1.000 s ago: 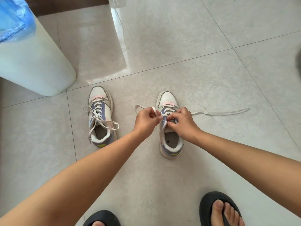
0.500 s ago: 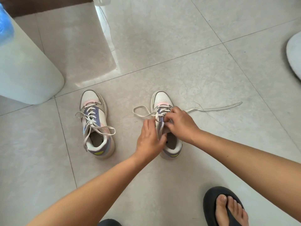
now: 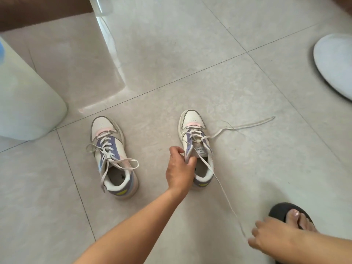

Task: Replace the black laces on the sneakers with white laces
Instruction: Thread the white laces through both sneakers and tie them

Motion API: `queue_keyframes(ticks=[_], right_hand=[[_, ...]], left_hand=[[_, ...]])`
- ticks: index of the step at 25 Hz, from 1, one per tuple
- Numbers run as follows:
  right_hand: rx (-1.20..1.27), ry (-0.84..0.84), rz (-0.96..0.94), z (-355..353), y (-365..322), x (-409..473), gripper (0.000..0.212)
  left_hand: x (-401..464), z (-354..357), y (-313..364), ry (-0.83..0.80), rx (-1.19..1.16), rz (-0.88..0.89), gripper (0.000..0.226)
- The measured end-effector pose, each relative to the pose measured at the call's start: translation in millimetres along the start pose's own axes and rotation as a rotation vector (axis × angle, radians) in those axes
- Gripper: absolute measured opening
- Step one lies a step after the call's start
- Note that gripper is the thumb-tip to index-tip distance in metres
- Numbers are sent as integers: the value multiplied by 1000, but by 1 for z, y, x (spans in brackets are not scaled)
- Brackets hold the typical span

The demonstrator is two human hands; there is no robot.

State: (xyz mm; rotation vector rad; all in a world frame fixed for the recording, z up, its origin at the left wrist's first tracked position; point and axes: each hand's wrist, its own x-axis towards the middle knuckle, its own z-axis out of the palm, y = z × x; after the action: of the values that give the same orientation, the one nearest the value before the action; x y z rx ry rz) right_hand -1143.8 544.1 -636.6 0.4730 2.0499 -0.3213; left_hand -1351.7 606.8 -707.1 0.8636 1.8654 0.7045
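Head view shows the white lace [image 3: 226,199] drawn taut from the right sneaker [image 3: 196,147] on the floor [image 3: 209,73]; my right hand [image 3: 270,239] pinches its end, left hand [image 3: 180,168] grips the collar; next, I judge, threading the remaining eyelets.
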Motion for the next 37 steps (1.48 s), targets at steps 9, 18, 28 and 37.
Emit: queue_keyframes(ticks=[9,18,28,37], right_hand=[[557,866,537,-104,48,83,26],[259,942,301,-79,18,64,34],[117,729,-16,-73,28,38,17],[387,83,72,-109,28,38,15]], left_hand=[[12,-12,1,-105,20,103,43],[10,-1,-5,-61,-105,74,31],[11,4,-5,-50,-58,59,26],[-8,-7,12,-53,197,27,27]])
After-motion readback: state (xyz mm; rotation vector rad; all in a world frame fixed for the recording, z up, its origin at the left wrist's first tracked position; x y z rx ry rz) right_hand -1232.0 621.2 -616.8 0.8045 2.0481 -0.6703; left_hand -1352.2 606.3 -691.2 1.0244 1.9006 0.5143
